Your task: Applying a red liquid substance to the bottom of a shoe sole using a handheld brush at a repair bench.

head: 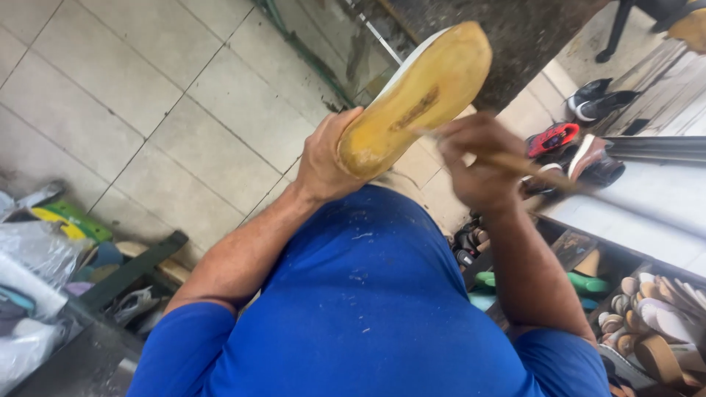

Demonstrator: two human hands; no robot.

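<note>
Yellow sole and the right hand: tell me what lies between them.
In the head view, a thin wooden-handled tool, blurred, runs from the right hand to the yellow sole, which the left hand holds.

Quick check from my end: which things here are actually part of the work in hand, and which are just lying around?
In hand:
- yellowish shoe sole, held by the left hand
- thin wooden-handled tool, held by the right hand, tip at the sole

Lying about:
- red shoe
- black shoes
- green item
- heels and soles in the box
- plastic bags
</note>
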